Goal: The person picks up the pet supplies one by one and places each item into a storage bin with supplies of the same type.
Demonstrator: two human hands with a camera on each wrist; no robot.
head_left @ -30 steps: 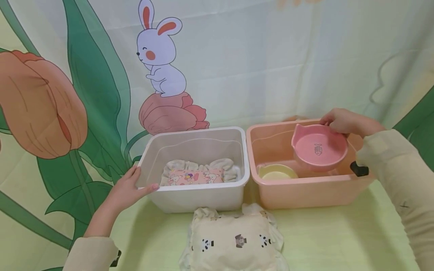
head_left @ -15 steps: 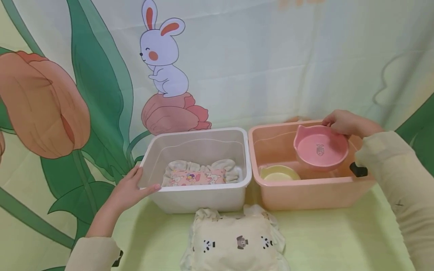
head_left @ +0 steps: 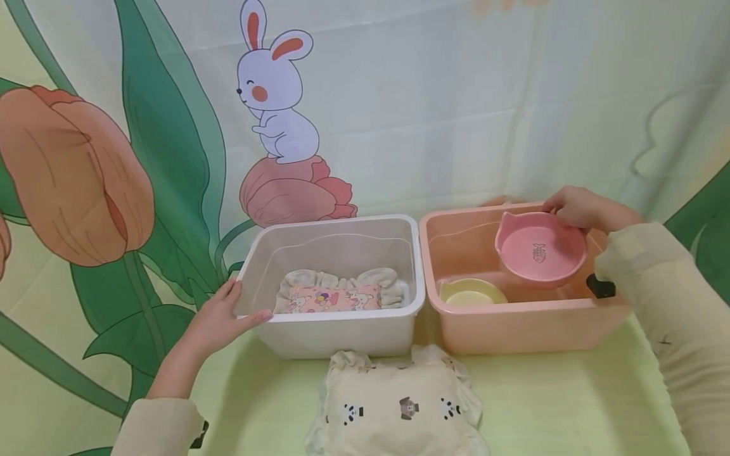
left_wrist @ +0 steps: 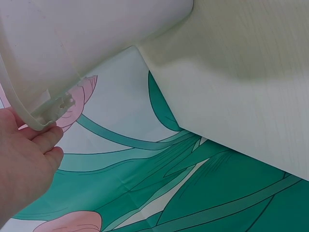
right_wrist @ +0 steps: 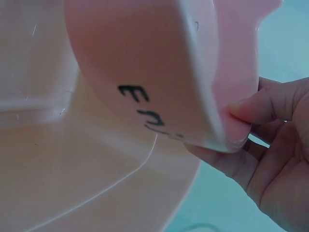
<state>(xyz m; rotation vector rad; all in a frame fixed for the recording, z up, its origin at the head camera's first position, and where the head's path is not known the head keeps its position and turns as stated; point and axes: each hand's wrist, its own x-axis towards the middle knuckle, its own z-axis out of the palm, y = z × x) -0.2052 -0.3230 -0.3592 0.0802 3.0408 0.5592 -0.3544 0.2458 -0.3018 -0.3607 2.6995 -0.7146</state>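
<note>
While the left hand (head_left: pixel 219 320) grips the white bin (head_left: pixel 342 335) by the rim, I see the right hand (head_left: pixel 584 208) pinching the tilted pink bowl (head_left: pixel 538 250) just below it, over the peach bin (head_left: pixel 530 329).

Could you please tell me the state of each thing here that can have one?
Pink fishbone-print bowl: empty, rim held by right hand.
White tub: uncovered, rim held by left hand.
Peach tub: uncovered.
Yellow bowl: inside peach tub, partly hidden.
Pink ruffled pillow: lying inside white tub.
Cream ruffled pillow: lying in front of tubs.
</note>
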